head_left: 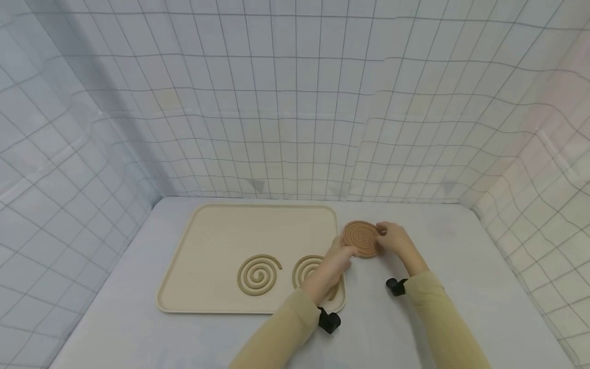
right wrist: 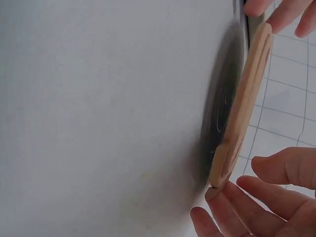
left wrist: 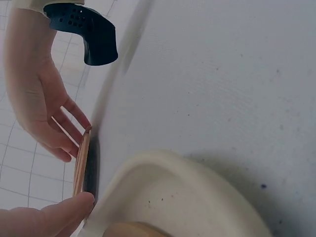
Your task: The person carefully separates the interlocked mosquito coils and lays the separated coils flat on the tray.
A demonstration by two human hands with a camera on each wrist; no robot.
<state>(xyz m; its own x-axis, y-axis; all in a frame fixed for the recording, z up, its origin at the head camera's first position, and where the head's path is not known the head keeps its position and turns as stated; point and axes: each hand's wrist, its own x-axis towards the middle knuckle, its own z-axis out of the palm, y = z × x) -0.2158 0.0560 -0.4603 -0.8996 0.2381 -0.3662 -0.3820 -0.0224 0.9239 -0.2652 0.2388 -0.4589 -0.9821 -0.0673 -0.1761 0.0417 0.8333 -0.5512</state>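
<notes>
A reddish-brown spiral disc (head_left: 361, 239), tightly wound like a pair of mosquito coils, is held just above the table to the right of the tray. My left hand (head_left: 333, 260) pinches its near left edge, with the thumb (left wrist: 74, 210) along the rim. Around the opposite edge is my right hand (head_left: 395, 240). Its loosely bent fingers (right wrist: 232, 207) touch the rim from below, while the thumb stands apart. From the side, the disc (right wrist: 244, 103) looks tilted, and a short end sticks out at its lower rim.
A cream tray (head_left: 207, 241) lies left of the hands. On it rest two loose olive-brown coils: one (head_left: 259, 275) fully visible, the other (head_left: 295, 274) partly covered by the left hand and forearm. White gridded curtains (head_left: 295, 113) enclose the table's back and sides.
</notes>
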